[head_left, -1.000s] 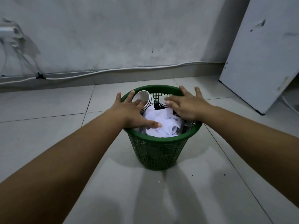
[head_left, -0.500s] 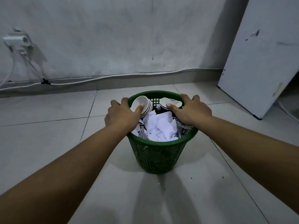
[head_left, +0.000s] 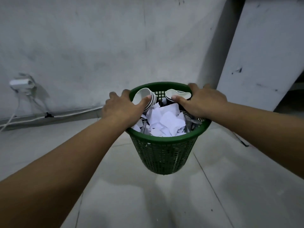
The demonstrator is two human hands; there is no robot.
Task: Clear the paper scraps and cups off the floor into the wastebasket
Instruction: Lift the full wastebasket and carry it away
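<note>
A green mesh wastebasket (head_left: 162, 155) hangs above the tiled floor, held by both hands at its rim. My left hand (head_left: 122, 107) grips the left rim, thumb inside against a striped paper cup (head_left: 144, 96). My right hand (head_left: 199, 100) grips the right rim, thumb resting on a crushed white cup (head_left: 180, 94). White paper scraps (head_left: 166, 120) fill the basket between the hands.
A grey wall stands close behind. A white cable (head_left: 49, 116) runs along its base to a wall socket (head_left: 20, 83) at the left. A white board (head_left: 263, 55) leans against the wall at the right. Pale floor tiles (head_left: 148, 203) lie below.
Both hands moved from pressing the contents to gripping the rim, then raised the basket off the floor. The view tilted up toward the wall.
</note>
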